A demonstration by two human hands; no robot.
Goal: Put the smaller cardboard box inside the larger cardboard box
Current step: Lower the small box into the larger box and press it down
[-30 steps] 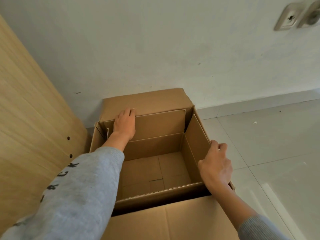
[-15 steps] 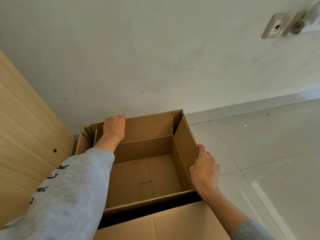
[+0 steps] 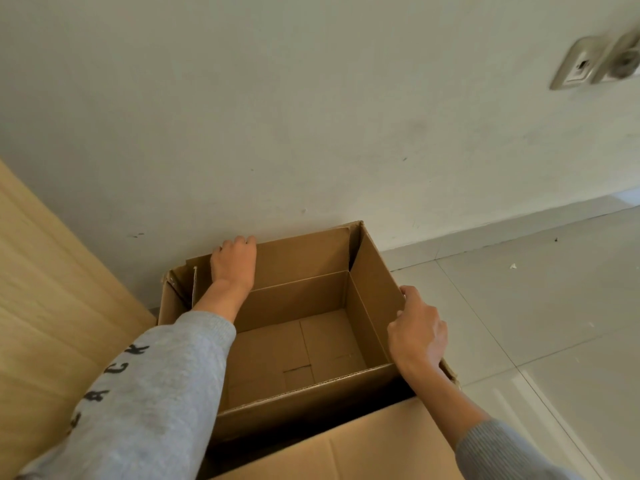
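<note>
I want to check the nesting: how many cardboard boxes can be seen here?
2. The smaller open brown cardboard box sits by the wall; the larger brown cardboard box surrounds it, showing mainly its near flap. More could be hidden.

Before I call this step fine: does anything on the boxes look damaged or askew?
Mostly fine. The smaller box sits open and empty inside the larger box. Its far-left corner looks frayed, with a flap edge standing loose beside the left hand. The right hand grips the right wall.
</note>
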